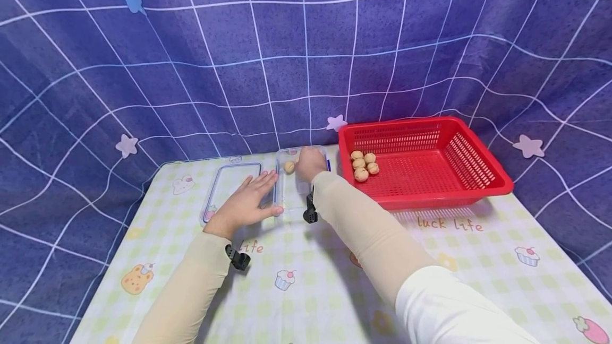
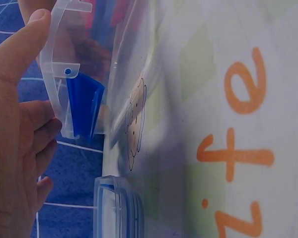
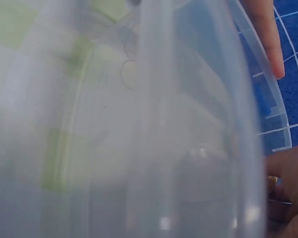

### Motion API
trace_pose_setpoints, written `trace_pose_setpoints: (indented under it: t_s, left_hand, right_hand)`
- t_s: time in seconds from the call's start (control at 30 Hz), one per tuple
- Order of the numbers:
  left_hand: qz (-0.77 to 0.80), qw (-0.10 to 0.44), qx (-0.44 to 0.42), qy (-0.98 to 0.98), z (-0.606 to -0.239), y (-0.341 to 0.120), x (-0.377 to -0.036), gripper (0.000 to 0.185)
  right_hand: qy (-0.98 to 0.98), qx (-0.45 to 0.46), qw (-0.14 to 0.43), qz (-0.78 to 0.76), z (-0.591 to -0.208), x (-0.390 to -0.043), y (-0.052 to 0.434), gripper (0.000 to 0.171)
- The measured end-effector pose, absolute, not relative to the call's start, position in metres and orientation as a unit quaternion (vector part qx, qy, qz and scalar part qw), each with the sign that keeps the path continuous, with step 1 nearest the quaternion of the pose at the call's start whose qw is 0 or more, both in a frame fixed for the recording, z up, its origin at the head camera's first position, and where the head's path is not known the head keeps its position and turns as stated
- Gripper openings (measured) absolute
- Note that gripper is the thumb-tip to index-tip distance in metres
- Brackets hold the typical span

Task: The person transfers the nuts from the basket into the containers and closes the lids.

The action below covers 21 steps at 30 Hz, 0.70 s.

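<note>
Container: plainly a clear plastic box (image 1: 291,185), rectangular, open-topped, with blue clip latches on its edge; standing on the counter (image 1: 430,259) near the far middle.
Inside: one small round tan ball (image 1: 289,166) at the box's 12 o'clock end.
Left hand (image 1: 248,203): at 9 o'clock of the box, fingers straight and flat, fingertips against its near left wall; thumb along the rim by a blue latch (image 2: 84,111) in the wrist view.
Right hand (image 1: 311,163): over the box's 1 o'clock corner, knuckles up, fingers curled down past the rim; whether gripping anything, cannot tell.
Right wrist view: filled by the blurred clear wall of the box, with a fingertip of the other hand at the upper right edge.
Lid (image 1: 229,190): clear with a blue seal, flat on the counter at 9 o'clock of the box, partly under the left hand.
Basket (image 1: 478,185): red, slotted, at 3 o'clock of the box, just beside it.
Basket contents: five more tan balls (image 1: 363,166) bunched in its left part.
Backdrop: blue cloth (image 1: 191,57) with white grid and stars.
</note>
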<state>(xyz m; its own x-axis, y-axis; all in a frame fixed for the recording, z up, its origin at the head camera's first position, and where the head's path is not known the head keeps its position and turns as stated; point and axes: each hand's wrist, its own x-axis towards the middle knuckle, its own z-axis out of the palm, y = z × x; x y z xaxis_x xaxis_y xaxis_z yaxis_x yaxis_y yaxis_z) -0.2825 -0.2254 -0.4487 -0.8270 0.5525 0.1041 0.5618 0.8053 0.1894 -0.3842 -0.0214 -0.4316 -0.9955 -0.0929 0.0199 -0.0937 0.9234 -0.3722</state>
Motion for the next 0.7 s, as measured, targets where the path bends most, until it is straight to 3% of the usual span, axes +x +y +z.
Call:
trace_pose_setpoints:
  t_s: [0.2,0.7]
  left_hand:
    - [-0.107,0.021,-0.293,-0.950,-0.449,-0.225,-0.283,0.096]
    - [-0.118,0.015,-0.285,-0.951,-0.445,-0.223,-0.279,0.096]
  right_hand:
    - [-0.983,0.048,-0.014,0.175,-0.436,-0.387,-0.023,0.029]
    - [-0.980,0.032,0.014,0.197,-0.449,-0.386,-0.024,0.027]
